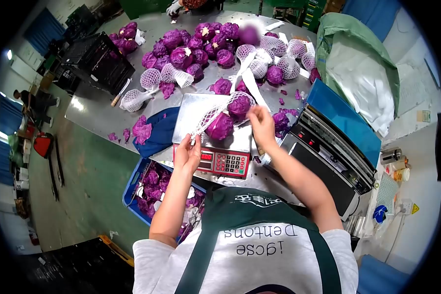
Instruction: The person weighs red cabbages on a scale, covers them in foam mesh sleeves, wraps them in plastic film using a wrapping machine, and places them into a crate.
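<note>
Two purple cabbages, an upper one [239, 106] and a lower one [219, 126], lie on the steel pan [188, 110] of a weighing scale with a red keypad panel [225, 163]. A white mesh net [209, 120] stretches across the pan and around the upper cabbage; whether it also encloses the lower one I cannot tell. My left hand [187, 153] pinches the net's left end, just above the scale's display. Beside the upper cabbage, my right hand [262, 128] has its fingers curled at the net's right edge.
Many loose purple cabbages [181, 58] and several netted ones [288, 67] cover the table's far side. A wrapping machine [323, 147] stands right. A knife [121, 93] lies left, near a black crate [98, 63]. Below sits a blue crate [132, 188] of purple leaves. Another person's gloved hand [173, 8] shows at the back.
</note>
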Action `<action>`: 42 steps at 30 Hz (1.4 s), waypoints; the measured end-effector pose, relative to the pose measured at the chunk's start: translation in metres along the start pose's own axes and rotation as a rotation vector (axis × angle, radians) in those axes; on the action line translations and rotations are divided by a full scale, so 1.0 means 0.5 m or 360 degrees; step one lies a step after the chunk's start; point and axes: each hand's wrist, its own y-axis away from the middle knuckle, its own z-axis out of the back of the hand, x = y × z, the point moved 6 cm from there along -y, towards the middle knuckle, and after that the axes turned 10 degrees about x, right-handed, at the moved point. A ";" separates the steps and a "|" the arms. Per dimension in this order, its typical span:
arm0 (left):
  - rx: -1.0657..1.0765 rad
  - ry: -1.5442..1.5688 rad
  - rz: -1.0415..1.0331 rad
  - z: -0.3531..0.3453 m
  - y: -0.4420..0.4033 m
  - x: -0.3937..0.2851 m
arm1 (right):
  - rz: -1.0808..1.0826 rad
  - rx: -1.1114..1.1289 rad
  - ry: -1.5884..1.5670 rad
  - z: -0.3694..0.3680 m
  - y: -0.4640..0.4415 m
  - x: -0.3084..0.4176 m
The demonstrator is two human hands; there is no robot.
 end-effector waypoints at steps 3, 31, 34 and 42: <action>0.0100 -0.0059 0.0026 -0.033 0.014 0.019 | 0.0447 0.0009 0.0967 0.024 -0.102 0.007; 0.0722 -0.3104 -0.1093 -0.139 0.030 0.063 | -0.0340 0.0589 0.0516 -0.038 -0.104 -0.089; 0.0371 -0.3370 -0.1409 -0.178 0.058 0.127 | -0.0200 0.0392 0.0614 -0.046 -0.097 -0.092; 0.0069 -0.3156 -0.1414 -0.204 0.005 0.048 | -0.0082 0.0331 0.0809 -0.050 -0.055 0.027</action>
